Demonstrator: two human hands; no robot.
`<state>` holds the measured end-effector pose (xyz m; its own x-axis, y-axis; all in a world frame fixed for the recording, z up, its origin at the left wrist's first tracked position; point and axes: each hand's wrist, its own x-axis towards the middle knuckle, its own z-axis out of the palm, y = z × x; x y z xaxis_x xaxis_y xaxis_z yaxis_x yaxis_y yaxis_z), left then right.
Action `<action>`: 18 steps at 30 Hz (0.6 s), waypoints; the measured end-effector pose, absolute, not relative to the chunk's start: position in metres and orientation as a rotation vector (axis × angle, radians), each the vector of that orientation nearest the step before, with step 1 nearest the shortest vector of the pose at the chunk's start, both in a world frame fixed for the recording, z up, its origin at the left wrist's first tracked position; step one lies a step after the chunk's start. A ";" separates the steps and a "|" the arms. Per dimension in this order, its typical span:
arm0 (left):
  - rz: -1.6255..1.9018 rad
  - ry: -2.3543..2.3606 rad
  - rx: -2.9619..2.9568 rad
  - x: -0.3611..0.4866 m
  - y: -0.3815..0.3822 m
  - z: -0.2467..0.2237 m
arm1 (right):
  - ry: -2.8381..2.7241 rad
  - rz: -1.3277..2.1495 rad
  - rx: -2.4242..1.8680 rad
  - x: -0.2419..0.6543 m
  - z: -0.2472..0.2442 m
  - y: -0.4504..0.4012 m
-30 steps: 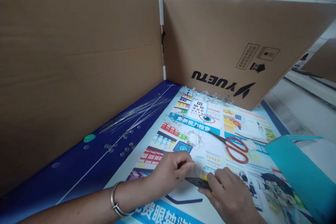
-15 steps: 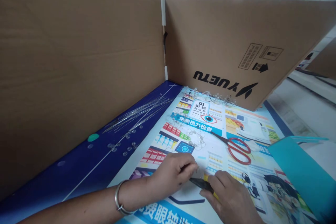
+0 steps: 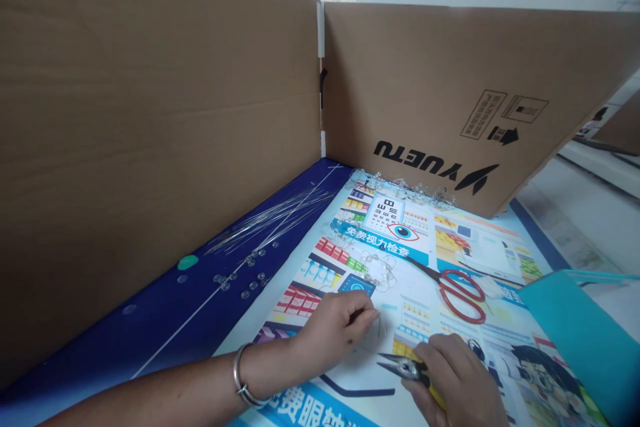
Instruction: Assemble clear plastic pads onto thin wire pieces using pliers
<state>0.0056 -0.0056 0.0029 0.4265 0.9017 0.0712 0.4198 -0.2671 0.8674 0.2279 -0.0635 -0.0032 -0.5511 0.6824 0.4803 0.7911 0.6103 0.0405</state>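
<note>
Pliers (image 3: 406,367), grasped in the right hand (image 3: 454,377), had opened and pulled clear of the thin strand (image 3: 380,328), leaving it pinched by the left hand (image 3: 340,328) alone; both items were nearside of the scissors (image 3: 463,295).

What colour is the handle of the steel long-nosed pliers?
Yellow and black where the handle shows past the right hand; best in the head view.

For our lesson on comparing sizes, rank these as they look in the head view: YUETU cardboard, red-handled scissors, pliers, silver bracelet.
1. YUETU cardboard
2. Red-handled scissors and pliers: unsure; right hand partly hides pliers
3. Silver bracelet
</note>
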 end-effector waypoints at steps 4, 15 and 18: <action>0.724 1.119 1.867 0.006 -0.007 0.004 | -2.361 -0.399 -1.121 0.222 0.002 -0.064; 0.729 1.095 1.901 0.007 -0.008 0.004 | -2.341 -0.374 -1.074 0.207 0.011 -0.059; 0.721 1.085 1.878 0.006 -0.008 0.004 | -2.344 -0.373 -1.066 0.204 0.012 -0.058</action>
<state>0.0063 -0.0083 0.0042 0.4616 0.8842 0.0706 0.4074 -0.2821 0.8686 0.2042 -0.0577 0.0120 -0.5462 0.6120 0.5719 0.7592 0.6501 0.0294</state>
